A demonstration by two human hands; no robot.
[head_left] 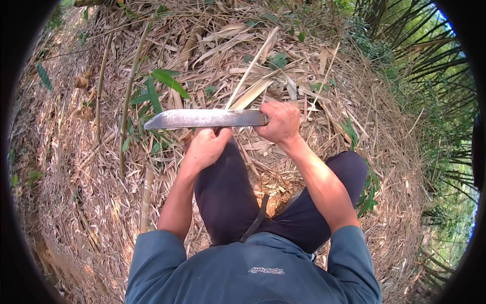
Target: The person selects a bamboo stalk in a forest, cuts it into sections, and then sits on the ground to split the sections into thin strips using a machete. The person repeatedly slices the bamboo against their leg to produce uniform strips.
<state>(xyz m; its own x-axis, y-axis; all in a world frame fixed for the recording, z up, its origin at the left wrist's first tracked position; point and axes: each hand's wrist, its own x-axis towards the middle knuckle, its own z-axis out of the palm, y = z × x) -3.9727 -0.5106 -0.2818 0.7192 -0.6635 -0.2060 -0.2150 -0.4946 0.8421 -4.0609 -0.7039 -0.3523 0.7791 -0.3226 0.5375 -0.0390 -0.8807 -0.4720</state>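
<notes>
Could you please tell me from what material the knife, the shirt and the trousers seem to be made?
Knife: metal, probably steel; its blade is grey, with a dull shine and darker patches. The right hand covers the handle, so its material is unclear.
Shirt: matte blue-grey fabric, shown by soft creases; fibre unclear.
Trousers: dark, smooth cloth, perhaps synthetic.

One marking is noted: a short line of pale, slanted, script-style lettering point(266, 271) on the dark blue-grey shirt point(212, 276) of the person. It stands on the body of the garment, between the left sleeve point(156, 253) and the right sleeve point(354, 256), well apart from both and near the shirt's edge over the lap. The characters are small and joined, the main row bolder; finer strokes beside it are too small to tell.
</notes>
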